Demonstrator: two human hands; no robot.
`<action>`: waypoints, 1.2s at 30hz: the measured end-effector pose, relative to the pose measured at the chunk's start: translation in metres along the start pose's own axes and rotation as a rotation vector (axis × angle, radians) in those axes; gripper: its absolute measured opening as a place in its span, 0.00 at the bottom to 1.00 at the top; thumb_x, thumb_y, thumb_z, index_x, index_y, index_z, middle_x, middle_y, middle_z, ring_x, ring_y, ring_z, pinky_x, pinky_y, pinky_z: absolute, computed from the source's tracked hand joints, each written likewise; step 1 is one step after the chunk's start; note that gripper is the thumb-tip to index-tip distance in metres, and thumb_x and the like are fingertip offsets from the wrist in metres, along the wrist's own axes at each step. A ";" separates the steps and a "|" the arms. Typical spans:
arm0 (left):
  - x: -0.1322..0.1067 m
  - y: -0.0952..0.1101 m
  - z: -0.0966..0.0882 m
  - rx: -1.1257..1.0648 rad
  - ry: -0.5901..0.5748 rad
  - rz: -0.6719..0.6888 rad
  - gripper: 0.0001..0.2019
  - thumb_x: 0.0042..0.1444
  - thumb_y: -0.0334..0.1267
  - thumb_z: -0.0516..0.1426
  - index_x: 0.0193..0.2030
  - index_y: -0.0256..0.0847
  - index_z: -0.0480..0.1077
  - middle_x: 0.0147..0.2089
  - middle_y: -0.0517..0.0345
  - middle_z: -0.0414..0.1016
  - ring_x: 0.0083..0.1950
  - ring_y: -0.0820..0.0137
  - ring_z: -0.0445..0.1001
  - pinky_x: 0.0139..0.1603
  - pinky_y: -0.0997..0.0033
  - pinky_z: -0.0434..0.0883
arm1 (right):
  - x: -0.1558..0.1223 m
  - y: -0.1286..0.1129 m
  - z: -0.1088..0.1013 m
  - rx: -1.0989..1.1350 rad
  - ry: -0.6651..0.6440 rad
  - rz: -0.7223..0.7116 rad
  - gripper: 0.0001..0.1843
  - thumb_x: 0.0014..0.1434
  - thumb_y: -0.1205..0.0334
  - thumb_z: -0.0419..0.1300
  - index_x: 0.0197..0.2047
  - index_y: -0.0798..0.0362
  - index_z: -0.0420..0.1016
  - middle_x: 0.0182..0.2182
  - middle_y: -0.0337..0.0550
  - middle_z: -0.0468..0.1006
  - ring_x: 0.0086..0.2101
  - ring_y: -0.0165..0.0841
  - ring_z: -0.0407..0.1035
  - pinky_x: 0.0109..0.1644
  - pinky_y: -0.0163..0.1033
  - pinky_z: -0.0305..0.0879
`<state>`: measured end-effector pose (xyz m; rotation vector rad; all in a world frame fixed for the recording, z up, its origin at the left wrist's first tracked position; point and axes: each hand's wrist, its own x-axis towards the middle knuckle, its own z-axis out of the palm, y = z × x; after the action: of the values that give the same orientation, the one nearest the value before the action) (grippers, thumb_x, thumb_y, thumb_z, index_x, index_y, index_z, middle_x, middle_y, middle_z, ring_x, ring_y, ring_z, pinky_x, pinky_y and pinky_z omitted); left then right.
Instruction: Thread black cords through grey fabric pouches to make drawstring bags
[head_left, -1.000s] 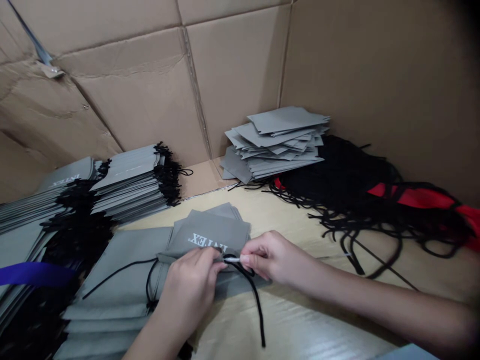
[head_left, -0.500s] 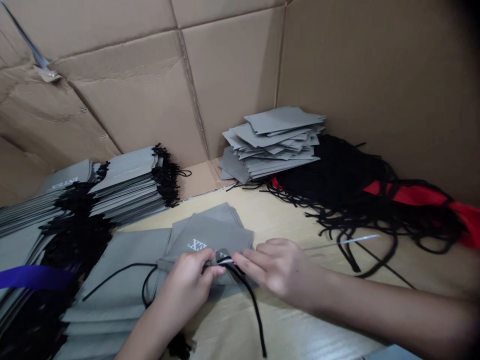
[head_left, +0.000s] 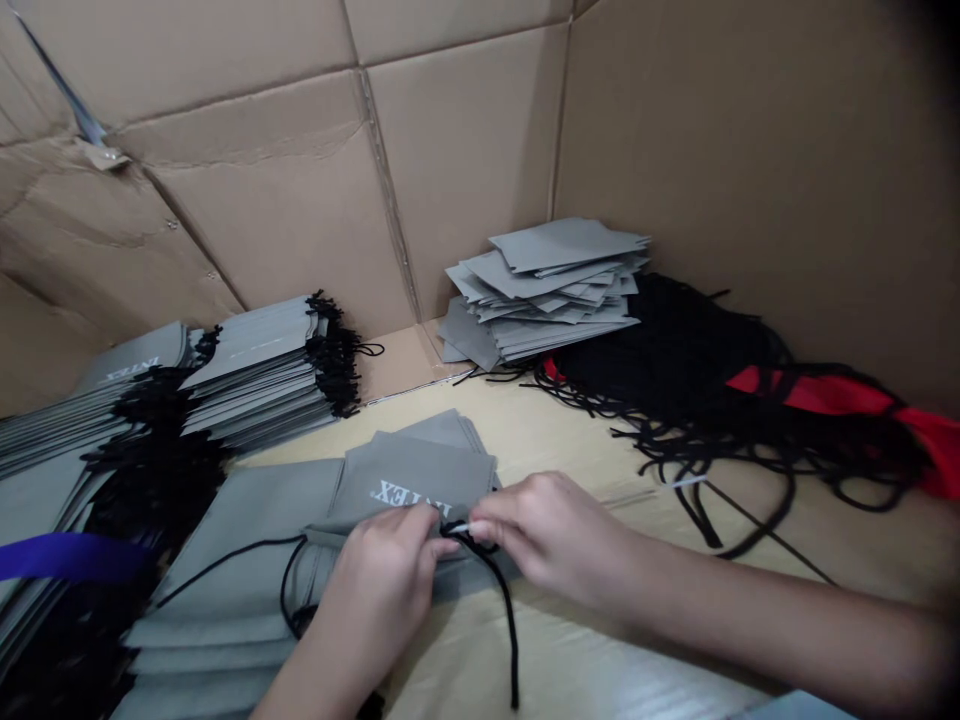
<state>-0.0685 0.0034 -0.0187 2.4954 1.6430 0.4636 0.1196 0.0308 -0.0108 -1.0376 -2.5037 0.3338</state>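
A grey fabric pouch with white lettering lies on the table in front of me. My left hand is closed, pinching the pouch's near hem. My right hand is closed too, pinching a thin shiny metal threader at the hem, where it meets my left fingers. A black drawstring cord hangs from that spot toward me. Another length of black cord runs out to the left over more grey pouches.
Stacks of grey pouches with black cords stand at the left. A pile of plain grey pouches sits at the back. A heap of loose black cords with red fabric lies at the right. Cardboard walls surround the table.
My right hand pushed in toward the hem, then drew back a little. Both hands stay at the pouch's hem. The hanging cord shifted slightly.
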 end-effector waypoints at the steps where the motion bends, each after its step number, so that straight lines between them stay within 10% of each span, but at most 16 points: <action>1: -0.002 0.001 0.002 0.062 0.025 0.041 0.09 0.59 0.35 0.47 0.29 0.42 0.63 0.27 0.58 0.71 0.29 0.68 0.69 0.29 0.72 0.59 | 0.001 0.000 0.000 0.073 -0.039 0.051 0.12 0.58 0.66 0.52 0.25 0.54 0.73 0.17 0.36 0.71 0.18 0.25 0.61 0.22 0.30 0.48; 6: -0.003 0.001 0.003 0.166 0.033 0.086 0.10 0.60 0.34 0.46 0.28 0.42 0.62 0.26 0.57 0.70 0.28 0.67 0.69 0.27 0.72 0.59 | 0.003 0.003 0.004 0.187 -0.094 0.094 0.13 0.57 0.66 0.53 0.25 0.52 0.75 0.16 0.34 0.70 0.18 0.24 0.60 0.21 0.29 0.47; 17: 0.005 0.003 -0.008 -0.099 -0.218 -0.047 0.08 0.58 0.35 0.46 0.27 0.43 0.57 0.26 0.59 0.69 0.27 0.69 0.68 0.28 0.73 0.57 | -0.006 -0.004 0.010 -0.583 0.358 -0.503 0.11 0.59 0.72 0.48 0.31 0.58 0.71 0.18 0.38 0.69 0.19 0.31 0.62 0.23 0.38 0.47; 27: 0.006 -0.012 -0.018 -0.192 -0.045 -0.213 0.08 0.54 0.43 0.54 0.37 0.43 0.67 0.35 0.58 0.76 0.35 0.66 0.73 0.33 0.73 0.63 | 0.007 0.005 0.012 -0.122 0.171 -0.022 0.11 0.58 0.63 0.52 0.29 0.51 0.73 0.22 0.38 0.77 0.23 0.29 0.68 0.25 0.32 0.49; 36: 0.004 -0.014 -0.017 -0.066 0.079 0.014 0.05 0.58 0.37 0.51 0.36 0.41 0.67 0.33 0.57 0.76 0.35 0.66 0.74 0.33 0.72 0.67 | 0.010 0.003 0.009 0.175 0.049 0.153 0.12 0.57 0.62 0.52 0.30 0.50 0.77 0.23 0.37 0.78 0.25 0.28 0.68 0.28 0.30 0.53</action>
<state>-0.0845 0.0111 -0.0058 2.4730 1.6101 0.6147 0.1106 0.0396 -0.0173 -1.1525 -2.3105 0.5549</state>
